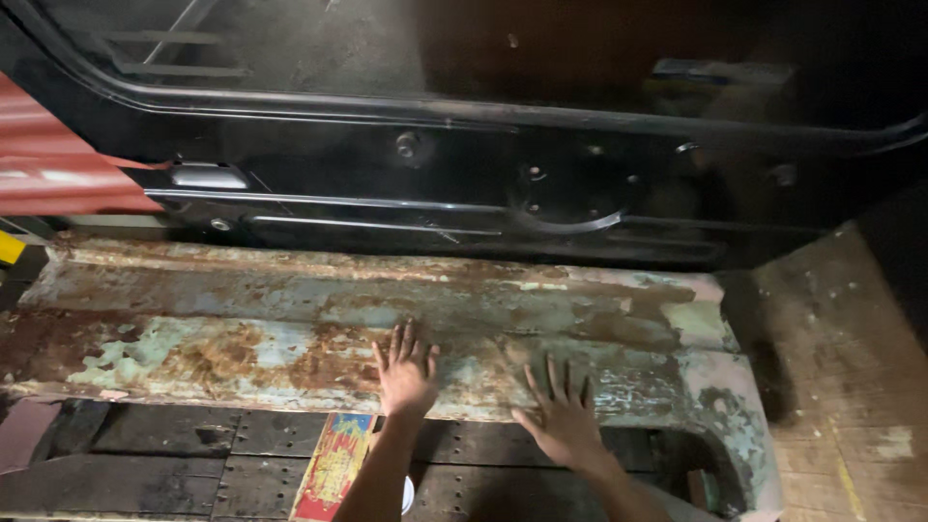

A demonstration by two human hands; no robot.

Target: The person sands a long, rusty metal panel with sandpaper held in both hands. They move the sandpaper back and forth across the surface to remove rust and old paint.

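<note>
Rusted, pale-green flaking metal makes up the long panel (290, 329) that lies across the middle of the view, its right end curving down into a rounded corner. Both hands rest flat on the near edge of this panel, fingers spread and empty: the left hand (406, 372) near the panel's middle, the right hand (561, 420) just beside it toward the curved end, the two apart and not touching. Beyond the panel's far edge stands a black car door shell (464, 184) with holes and bolts. Under the panel's near edge sits a red and yellow printed box (333, 464) on dark wooden planks (145, 464).
</note>
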